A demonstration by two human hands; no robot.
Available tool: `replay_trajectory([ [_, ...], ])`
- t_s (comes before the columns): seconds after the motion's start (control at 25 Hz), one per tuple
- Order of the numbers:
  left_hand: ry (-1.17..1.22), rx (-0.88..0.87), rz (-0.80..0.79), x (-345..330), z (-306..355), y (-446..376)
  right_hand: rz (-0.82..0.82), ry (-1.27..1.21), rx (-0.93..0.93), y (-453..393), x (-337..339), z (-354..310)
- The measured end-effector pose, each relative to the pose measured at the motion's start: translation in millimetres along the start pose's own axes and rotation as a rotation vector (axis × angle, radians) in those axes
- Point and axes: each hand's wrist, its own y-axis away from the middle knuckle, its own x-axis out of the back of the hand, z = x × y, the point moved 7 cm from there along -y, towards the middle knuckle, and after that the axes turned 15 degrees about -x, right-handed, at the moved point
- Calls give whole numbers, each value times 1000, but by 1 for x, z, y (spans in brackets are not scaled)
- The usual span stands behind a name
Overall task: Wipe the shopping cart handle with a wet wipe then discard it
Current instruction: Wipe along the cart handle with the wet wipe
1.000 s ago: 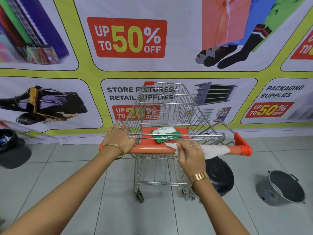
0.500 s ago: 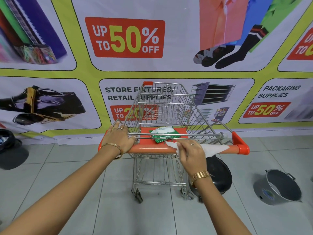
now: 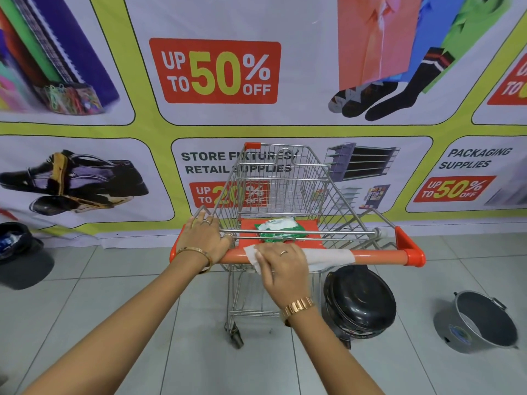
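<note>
A small wire shopping cart (image 3: pixel 285 189) stands in front of me with an orange handle (image 3: pixel 379 255) across its near end. A white wet wipe (image 3: pixel 330 257) is draped over the middle of the handle. My right hand (image 3: pixel 282 263) presses on the wipe's left part, fingers closed over it and the bar. My left hand (image 3: pixel 204 238) grips the handle's left end. A green and white wipes pack (image 3: pixel 281 228) lies on the cart's orange seat flap.
A black lidded bin (image 3: pixel 359 302) stands on the tiled floor right of the cart, under the handle. A grey bucket (image 3: pixel 479 323) lies tilted further right. A dark bin (image 3: pixel 20 252) sits at far left. A printed banner (image 3: pixel 219 72) covers the wall behind.
My right hand has slid the wipe to the left along the handle, toward my left hand. The left hand stays in place.
</note>
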Motion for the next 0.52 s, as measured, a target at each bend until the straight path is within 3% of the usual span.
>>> replay_trajectory([
  [0.12,5,-3,-6,0,-1,1,58,122,-25,0,25,39],
  [0.32,17,0,-7,-1,7,4,157,286,-407,-10,67,103],
  [0.4,10,2,-13,-2,9,4,151,279,-510,-11,57,91],
  [0.52,3,-2,-19,-2,12,3,73,271,-429,-9,21,36],
])
